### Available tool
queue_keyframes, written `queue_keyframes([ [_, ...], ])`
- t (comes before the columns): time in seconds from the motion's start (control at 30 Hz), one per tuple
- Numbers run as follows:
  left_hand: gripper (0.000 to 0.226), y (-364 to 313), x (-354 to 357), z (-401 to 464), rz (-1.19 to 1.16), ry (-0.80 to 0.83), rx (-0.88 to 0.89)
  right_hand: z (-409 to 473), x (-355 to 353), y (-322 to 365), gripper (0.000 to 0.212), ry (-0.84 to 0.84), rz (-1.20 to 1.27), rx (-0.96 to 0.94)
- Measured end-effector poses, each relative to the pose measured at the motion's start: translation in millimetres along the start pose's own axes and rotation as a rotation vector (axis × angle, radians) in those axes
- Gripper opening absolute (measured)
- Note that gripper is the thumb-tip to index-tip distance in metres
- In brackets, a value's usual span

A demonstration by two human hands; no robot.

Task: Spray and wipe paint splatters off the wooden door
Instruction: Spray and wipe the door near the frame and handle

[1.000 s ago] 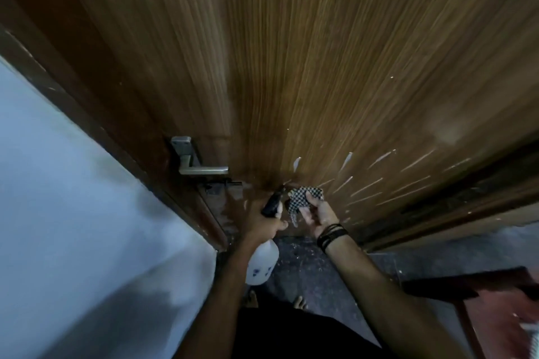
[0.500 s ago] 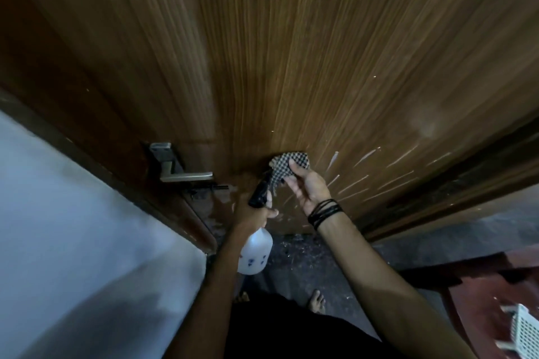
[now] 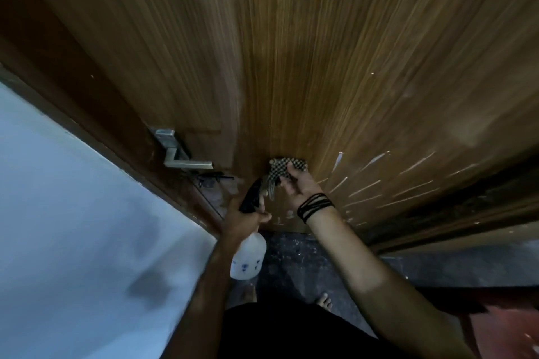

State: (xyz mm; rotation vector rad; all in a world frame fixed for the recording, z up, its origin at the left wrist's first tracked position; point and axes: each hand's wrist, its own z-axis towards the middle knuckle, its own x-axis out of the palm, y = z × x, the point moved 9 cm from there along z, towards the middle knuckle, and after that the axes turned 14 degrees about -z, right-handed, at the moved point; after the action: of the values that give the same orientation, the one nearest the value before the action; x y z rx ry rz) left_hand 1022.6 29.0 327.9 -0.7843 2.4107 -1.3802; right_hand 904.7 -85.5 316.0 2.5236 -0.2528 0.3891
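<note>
The wooden door (image 3: 306, 52) fills the upper view, with white paint streaks (image 3: 379, 183) low on its right side. My right hand (image 3: 297, 183) holds a black-and-white checked cloth (image 3: 287, 166) against the door, just left of the streaks. My left hand (image 3: 245, 217) grips the black trigger head of a white spray bottle (image 3: 248, 256), whose body hangs below the hand. The nozzle points toward the door beside the cloth.
A metal lever handle (image 3: 186, 162) with a lock plate sits left of the hands. The dark door frame (image 3: 87, 114) and a pale wall (image 3: 73, 227) lie to the left. Dark speckled floor (image 3: 291, 256) is below, with red furniture (image 3: 501, 329) at the lower right.
My right hand has moved the checked cloth up the door from beside the bottle nozzle. The left hand and bottle have kept their place.
</note>
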Motion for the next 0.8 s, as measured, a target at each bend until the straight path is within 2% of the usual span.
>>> queue_keyframes([
  [0.13, 0.032, 2.9, 7.6, -5.6, 0.018, 0.005, 0.017, -20.4, 3.0, 27.8, 0.021, 0.094, 0.121, -0.074],
  [0.23, 0.029, 6.1, 19.5, -6.9, 0.007, 0.014, -0.003, -13.9, -8.4, 21.8, 0.042, 0.043, 0.065, -0.096],
  [0.33, 0.031, 6.1, 30.4, -7.3, 0.002, 0.022, -0.014, -13.8, -15.8, 10.3, 0.048, -0.043, 0.0, -0.03],
  [0.4, 0.031, 7.1, 37.0, -6.5, -0.008, 0.02, -0.026, -20.9, -12.7, 16.7, 0.048, -0.033, 0.011, -0.023],
  [0.53, 0.032, 9.0, 44.7, -3.9, -0.001, 0.041, -0.048, -49.8, 3.4, 54.7, 0.037, 0.087, 0.093, -0.118],
  [0.63, 0.03, 7.7, 50.0, -6.8, 0.019, 0.084, -0.034, -60.3, 5.5, 71.6, 0.041, 0.124, 0.101, -0.213],
  [0.7, 0.031, 1.5, 49.8, -9.8, 0.023, 0.081, -0.015, -53.3, -0.5, 65.6, 0.042, 0.1, 0.072, -0.24],
  [0.8, 0.029, -2.8, 49.9, -8.0, 0.019, 0.106, 0.0, -25.2, -15.1, 36.4, 0.038, 0.01, 0.027, -0.118],
])
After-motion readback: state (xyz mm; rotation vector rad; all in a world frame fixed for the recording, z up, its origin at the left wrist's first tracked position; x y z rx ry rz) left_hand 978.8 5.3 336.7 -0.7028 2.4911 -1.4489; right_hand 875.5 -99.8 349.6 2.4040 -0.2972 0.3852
